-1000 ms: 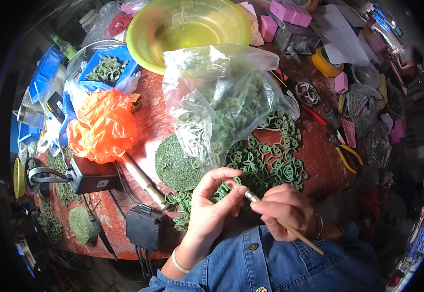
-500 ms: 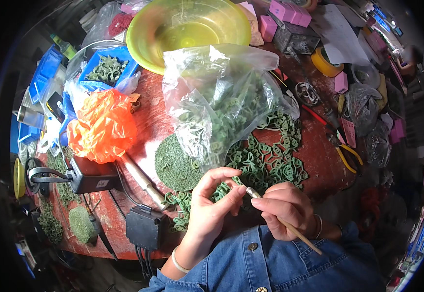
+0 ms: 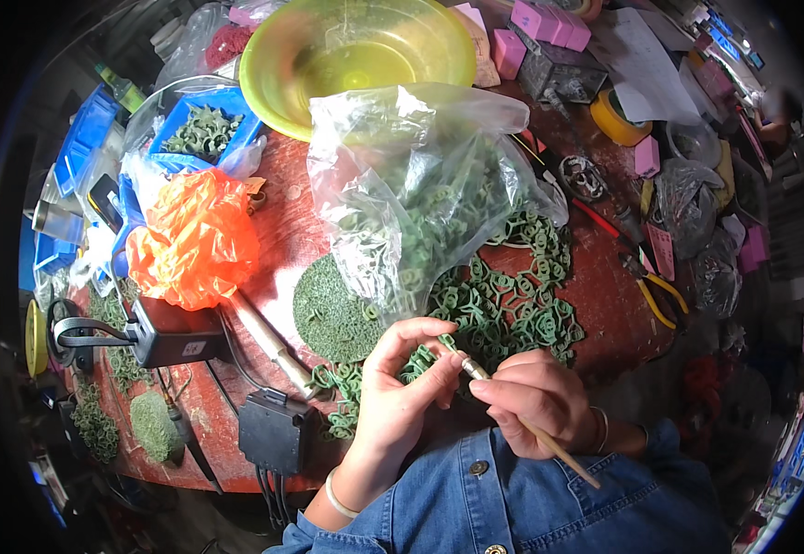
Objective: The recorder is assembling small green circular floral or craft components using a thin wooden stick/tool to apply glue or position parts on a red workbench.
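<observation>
Near the table's front edge, my left hand (image 3: 400, 392) pinches a small green looped piece (image 3: 448, 343) between thumb and forefinger. My right hand (image 3: 542, 395) is closed round a thin wooden-handled tool with a metal collar (image 3: 563, 452). The tool's front end meets the left thumb and the green piece; its very tip is too small to make out. Just beyond my hands spreads a pile of similar green pieces (image 3: 536, 319), partly under a clear plastic bag (image 3: 420, 175) holding more. A round, speckled green disc (image 3: 328, 309) lies left of the bag.
A yellow basin (image 3: 263, 65) stands behind the bag. To the left are an orange plastic bag (image 3: 194, 240), a blue bin (image 3: 166, 152) of green parts, a black box with cables (image 3: 272, 432) and a metal rod (image 3: 268, 337). Yellow-handled pliers (image 3: 658, 300) lie to the right.
My right hand has shifted slightly left with the tool, whose front end sits closer over the left thumb. My left hand stays almost still, keeping its pinch on the green piece.
</observation>
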